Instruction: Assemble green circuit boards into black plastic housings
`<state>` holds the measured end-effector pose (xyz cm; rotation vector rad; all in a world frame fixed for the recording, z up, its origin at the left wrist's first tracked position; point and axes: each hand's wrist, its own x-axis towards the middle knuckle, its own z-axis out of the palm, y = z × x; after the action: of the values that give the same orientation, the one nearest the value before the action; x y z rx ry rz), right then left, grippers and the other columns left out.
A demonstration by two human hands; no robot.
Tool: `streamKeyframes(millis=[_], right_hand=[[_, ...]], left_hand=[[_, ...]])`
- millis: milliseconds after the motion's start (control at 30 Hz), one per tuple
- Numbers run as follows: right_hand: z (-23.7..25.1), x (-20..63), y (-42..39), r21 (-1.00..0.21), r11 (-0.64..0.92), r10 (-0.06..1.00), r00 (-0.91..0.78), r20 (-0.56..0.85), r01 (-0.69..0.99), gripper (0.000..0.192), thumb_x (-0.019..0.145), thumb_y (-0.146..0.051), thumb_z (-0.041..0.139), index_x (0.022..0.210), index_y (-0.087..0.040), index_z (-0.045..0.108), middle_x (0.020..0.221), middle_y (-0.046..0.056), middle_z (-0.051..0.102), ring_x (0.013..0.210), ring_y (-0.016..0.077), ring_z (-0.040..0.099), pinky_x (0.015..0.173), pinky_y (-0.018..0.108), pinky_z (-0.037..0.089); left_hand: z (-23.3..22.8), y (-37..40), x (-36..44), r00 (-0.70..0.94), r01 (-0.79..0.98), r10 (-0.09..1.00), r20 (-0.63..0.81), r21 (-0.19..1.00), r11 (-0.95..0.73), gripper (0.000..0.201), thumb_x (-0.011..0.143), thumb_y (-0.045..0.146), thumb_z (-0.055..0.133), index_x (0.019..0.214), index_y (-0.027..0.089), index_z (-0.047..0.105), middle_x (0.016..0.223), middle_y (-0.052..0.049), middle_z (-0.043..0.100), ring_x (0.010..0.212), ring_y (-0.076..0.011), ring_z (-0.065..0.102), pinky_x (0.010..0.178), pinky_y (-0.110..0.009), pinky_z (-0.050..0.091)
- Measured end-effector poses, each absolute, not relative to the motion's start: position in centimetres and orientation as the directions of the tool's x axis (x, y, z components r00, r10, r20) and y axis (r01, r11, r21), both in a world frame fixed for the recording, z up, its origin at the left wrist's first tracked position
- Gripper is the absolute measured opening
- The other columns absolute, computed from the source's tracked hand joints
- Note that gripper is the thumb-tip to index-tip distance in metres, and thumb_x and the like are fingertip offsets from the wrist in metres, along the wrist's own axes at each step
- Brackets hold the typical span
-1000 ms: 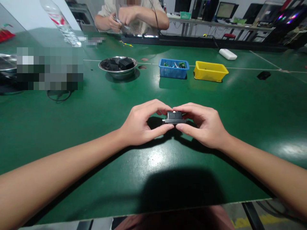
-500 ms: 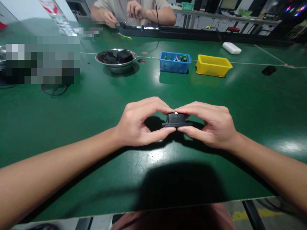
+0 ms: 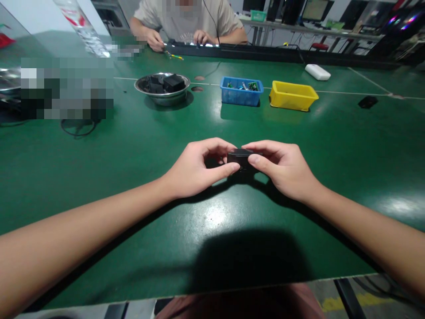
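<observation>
Between my two hands is a small black plastic case (image 3: 239, 156), held just above the green table with a flat face turned toward me. My left hand (image 3: 207, 166) pinches its left end, thumb on the near face and fingers behind. On the right end, my right hand (image 3: 280, 166) grips it the same way, thumb pressed on the near face. Small pale marks show on the lower part of that face. The far side of the case is hidden by the case itself and my fingers.
Beyond my hands stand a metal bowl (image 3: 162, 95) of black cases, a blue bin (image 3: 241, 97) with small circuit boards, and a yellow bin (image 3: 292, 99). A black piece (image 3: 368, 102) and a white box (image 3: 318, 72) lie at right. Across the table (image 3: 133, 146) sits a person (image 3: 189, 26).
The black case has been turned so a broad flat face points at me; before, its rim and side showed. Both thumbs moved up onto that face. The co-worker's raised hand has come down.
</observation>
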<state>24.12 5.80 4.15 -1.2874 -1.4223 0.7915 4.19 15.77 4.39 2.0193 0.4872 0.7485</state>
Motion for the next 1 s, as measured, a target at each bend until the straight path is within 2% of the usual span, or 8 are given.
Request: streamKeyframes(millis=[133,267,433,700,833,1000], right_hand=[[4.19,24.09,5.96,-0.988,0.104,0.992,0.066,0.112,0.112,0.046,0.078,-0.04,0.084,0.115,-0.017,0.071,0.096,0.005,0.077,0.076,0.0171,0.072,0.07,0.031,0.061],[4.26,24.02,5.92,-0.997,0.074,0.995,0.067,0.076,0.035,0.048,0.075,-0.039,0.087,0.114,-0.017,0.069,0.091,0.004,0.076,0.074,0.0171,0.072,0.068,0.03,0.061],[4.32,23.87,5.79,-0.998,0.048,0.998,0.033,0.05,0.044,0.054,0.073,-0.038,0.087,0.12,-0.02,0.068,0.09,0.003,0.076,0.074,0.017,0.072,0.063,0.027,0.058],[4.5,23.8,5.79,-0.999,0.022,1.0,0.008,0.023,0.041,0.045,0.073,-0.036,0.087,0.11,-0.015,0.072,0.082,0.004,0.074,0.067,0.016,0.07,0.058,0.026,0.054],[4.58,23.66,5.66,-0.998,0.02,1.0,0.022,0.021,0.052,0.045,0.073,-0.037,0.086,0.108,-0.014,0.072,0.08,0.004,0.073,0.066,0.0158,0.069,0.056,0.026,0.052],[4.43,23.61,5.78,-0.997,0.032,0.999,0.037,0.035,0.071,0.047,0.072,-0.038,0.087,0.11,-0.016,0.07,0.086,0.004,0.074,0.067,0.0143,0.068,0.058,0.025,0.052]], left_hand=[[4.37,15.92,4.38,0.73,-0.012,0.632,0.261,0.929,-0.369,0.037,0.083,0.042,0.077,0.102,0.011,0.07,0.089,-0.007,0.074,0.077,-0.0158,0.068,0.072,-0.027,0.055],[4.58,16.01,4.42,0.786,-0.031,0.586,0.197,0.96,-0.28,0.041,0.08,0.043,0.081,0.103,0.011,0.07,0.09,-0.007,0.075,0.077,-0.016,0.068,0.071,-0.026,0.055],[4.72,16.01,4.36,0.8,0.001,0.583,0.137,0.973,-0.231,0.038,0.078,0.04,0.082,0.1,0.011,0.072,0.084,-0.006,0.074,0.072,-0.0145,0.067,0.066,-0.024,0.053],[4.83,15.78,4.33,0.826,0.078,0.56,0.059,0.973,-0.217,0.036,0.08,0.037,0.079,0.104,0.01,0.072,0.078,-0.006,0.072,0.064,-0.0131,0.064,0.058,-0.023,0.05],[4.72,15.84,4.26,0.832,0.08,0.55,0.066,0.968,-0.237,0.036,0.082,0.037,0.077,0.105,0.01,0.072,0.078,-0.005,0.071,0.064,-0.0126,0.063,0.057,-0.022,0.049],[4.38,15.99,4.24,0.826,0.045,0.552,0.115,0.962,-0.269,0.036,0.083,0.036,0.077,0.109,0.012,0.07,0.088,-0.007,0.072,0.074,-0.0148,0.066,0.066,-0.025,0.052]])
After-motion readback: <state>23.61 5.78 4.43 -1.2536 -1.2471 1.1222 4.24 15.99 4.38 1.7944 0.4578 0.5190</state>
